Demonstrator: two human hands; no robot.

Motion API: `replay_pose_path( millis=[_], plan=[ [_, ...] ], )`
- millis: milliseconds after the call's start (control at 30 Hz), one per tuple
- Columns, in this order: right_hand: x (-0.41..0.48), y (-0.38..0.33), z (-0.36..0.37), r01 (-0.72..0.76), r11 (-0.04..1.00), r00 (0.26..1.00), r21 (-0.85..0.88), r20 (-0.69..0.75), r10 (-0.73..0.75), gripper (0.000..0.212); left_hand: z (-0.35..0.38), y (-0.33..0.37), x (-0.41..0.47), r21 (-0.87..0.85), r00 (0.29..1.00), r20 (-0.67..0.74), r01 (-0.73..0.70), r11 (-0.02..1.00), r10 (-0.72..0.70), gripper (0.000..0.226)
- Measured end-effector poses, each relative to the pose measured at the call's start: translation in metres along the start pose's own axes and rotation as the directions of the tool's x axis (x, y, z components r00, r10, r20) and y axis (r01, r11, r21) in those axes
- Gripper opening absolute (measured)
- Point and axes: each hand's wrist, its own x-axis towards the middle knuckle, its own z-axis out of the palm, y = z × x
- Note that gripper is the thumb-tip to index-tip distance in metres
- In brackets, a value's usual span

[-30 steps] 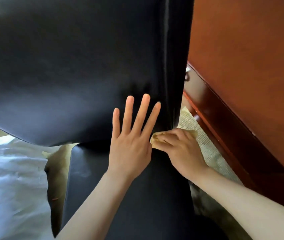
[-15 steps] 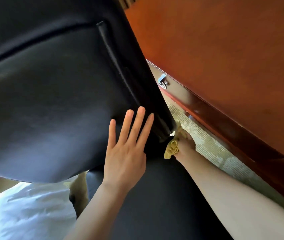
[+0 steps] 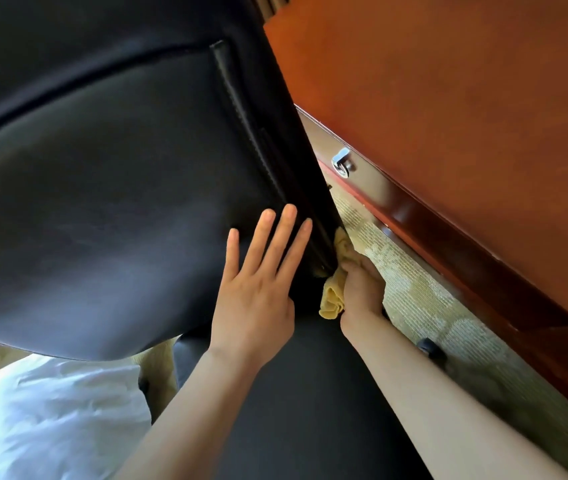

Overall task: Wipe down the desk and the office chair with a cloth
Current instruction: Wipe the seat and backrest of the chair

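Black leather fills the head view, where the backrest [image 3: 120,202] of the office chair [image 3: 178,140] leans over its seat [image 3: 310,410] as a person works a yellow cloth [image 3: 333,301] against the backrest's right edge, low down near where it meets the seat. The right hand [image 3: 362,292] has its grip closed round the bunched cloth, with the fingertips hidden behind the edge. The left hand [image 3: 255,296] lies flat with its fingers straight against the front of the backrest, apparently steadying it. Just beside the chair on the right stands the red-brown wooden tabletop [image 3: 466,133], with a metal drawer handle [image 3: 343,162] under its rim and patterned carpet [image 3: 431,306] showing between the two. The chair looks to be mid-wipe at its side edge. Whether the broad backrest, the seat or the tabletop have been done cannot be told, since no surface shows streaks or damp. White bedding [image 3: 50,427] lies at lower left.
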Motion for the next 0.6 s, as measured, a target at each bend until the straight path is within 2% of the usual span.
replay_pose_path(
  millis=[100, 200, 367, 600],
  plan=[
    [-0.018, -0.014, 0.007, 0.129, 0.984, 0.992, -0.122, 0.025, -0.127, 0.022, -0.005, -0.001, -0.003, 0.002, 0.999, 0.033, 0.008, 1.000, -0.008, 0.092],
    [-0.038, -0.031, 0.024, 0.220, 0.966, 0.973, -0.134, 0.104, -0.207, 0.018, -0.016, -0.007, -0.004, -0.003, 0.995, 0.095, 0.013, 1.000, -0.012, 0.091],
    [-0.071, -0.058, 0.059, 0.281, 0.945, 0.950, -0.167, 0.191, -0.248, 0.012, -0.045, -0.029, -0.009, 0.052, 0.989, 0.144, 0.032, 0.998, -0.040, 0.085],
    [-0.104, -0.088, 0.116, 0.349, 0.920, 0.923, -0.179, 0.236, -0.304, 0.022, -0.091, -0.069, -0.027, 0.171, 0.984, 0.106, 0.125, 0.977, -0.145, 0.082]
  ],
)
